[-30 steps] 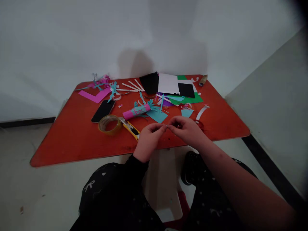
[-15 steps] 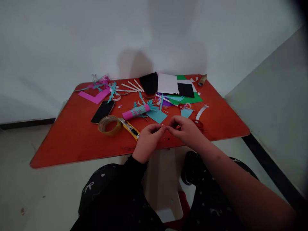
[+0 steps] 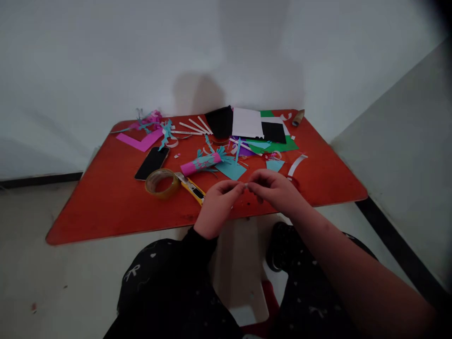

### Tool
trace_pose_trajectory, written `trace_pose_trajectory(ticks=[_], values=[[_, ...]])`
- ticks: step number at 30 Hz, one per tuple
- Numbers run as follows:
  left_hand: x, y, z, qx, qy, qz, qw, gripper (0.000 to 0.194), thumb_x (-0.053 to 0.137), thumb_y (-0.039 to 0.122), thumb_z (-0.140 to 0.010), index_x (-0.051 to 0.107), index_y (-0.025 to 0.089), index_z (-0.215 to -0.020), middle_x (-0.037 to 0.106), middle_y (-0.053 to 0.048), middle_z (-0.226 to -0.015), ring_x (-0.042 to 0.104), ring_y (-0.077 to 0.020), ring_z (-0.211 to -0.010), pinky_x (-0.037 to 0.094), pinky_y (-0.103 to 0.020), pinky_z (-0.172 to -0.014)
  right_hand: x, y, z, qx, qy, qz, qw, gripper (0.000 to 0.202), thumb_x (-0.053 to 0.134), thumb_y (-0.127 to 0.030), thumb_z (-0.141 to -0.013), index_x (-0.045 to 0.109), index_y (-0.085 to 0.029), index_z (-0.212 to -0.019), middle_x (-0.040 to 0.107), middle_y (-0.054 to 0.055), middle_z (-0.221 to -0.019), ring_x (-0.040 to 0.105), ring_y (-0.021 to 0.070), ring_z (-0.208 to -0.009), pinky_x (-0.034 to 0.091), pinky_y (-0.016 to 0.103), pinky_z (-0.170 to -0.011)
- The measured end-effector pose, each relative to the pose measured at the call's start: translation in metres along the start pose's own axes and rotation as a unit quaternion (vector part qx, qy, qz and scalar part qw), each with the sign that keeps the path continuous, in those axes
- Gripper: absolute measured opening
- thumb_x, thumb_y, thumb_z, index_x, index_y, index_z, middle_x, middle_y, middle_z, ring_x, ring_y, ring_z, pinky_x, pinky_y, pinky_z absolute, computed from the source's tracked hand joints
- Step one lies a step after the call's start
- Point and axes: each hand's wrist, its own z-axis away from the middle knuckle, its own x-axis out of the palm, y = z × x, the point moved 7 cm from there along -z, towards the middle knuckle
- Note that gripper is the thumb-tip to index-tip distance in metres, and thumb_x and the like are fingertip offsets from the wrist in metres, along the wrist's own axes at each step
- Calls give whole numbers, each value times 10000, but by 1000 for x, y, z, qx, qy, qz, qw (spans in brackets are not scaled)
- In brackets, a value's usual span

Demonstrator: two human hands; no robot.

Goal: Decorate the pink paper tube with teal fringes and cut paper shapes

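My left hand (image 3: 218, 207) and my right hand (image 3: 273, 188) meet above the table's front edge, fingertips nearly touching. Both are pinched around a tiny pale bit (image 3: 246, 185) that is too small to name. Just left of my left hand lies a yellow utility knife (image 3: 193, 189), with a roll of clear tape (image 3: 161, 183) beside it. Behind them rests a pink tube (image 3: 200, 163) wrapped in fringed blue paper. A blue paper sheet (image 3: 231, 169) is behind my fingers.
The red table (image 3: 116, 207) also bears a phone (image 3: 152, 163), pink paper (image 3: 140, 141), white sticks (image 3: 199, 125), a black sheet (image 3: 219, 122), a white sheet (image 3: 247, 122), green paper (image 3: 282, 144) and a cardboard tube (image 3: 298, 117). A white strip (image 3: 297, 165) lies right. The wall stands behind.
A small pale bit now shows between my fingertips. My right hand's fingers have shifted slightly, while the things on the table stay in place.
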Motion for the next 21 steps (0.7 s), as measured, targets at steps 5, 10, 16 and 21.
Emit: trace_pose_trajectory(ticks=[5,10,16,21], values=[[1,0,1,-4,-11,-3,1000,307,772,442,-785,747,146,-863,639,-8,-728,485,-99,-631,404,-233,-631,-3,-4,-1,-26,31,69,997,147,659,-320,-838,633,-197,-762,590,-14,-676,522,116,-575,411,266,-538],[2,1,1,-11,-18,-11,1000,303,761,435,-787,711,144,-855,594,17,-711,424,-79,-592,356,-223,-587,-2,-5,-2,-30,18,91,995,145,643,-323,-848,642,-199,-773,580,-18,-666,517,123,-596,411,275,-567],[3,-3,-1,-21,-19,-16,999,308,753,435,-773,673,146,-842,537,33,-681,392,-74,-575,306,-220,-544,-2,-10,0,-74,38,123,989,91,646,-260,-841,582,-208,-804,597,-12,-727,538,131,-643,429,273,-599],[2,-9,-4,-36,-7,15,999,277,750,411,-768,659,155,-821,512,39,-670,409,-76,-587,305,-211,-541,5,-17,5,-164,56,242,955,72,609,-189,-873,564,-208,-820,613,15,-789,562,145,-702,431,269,-634]])
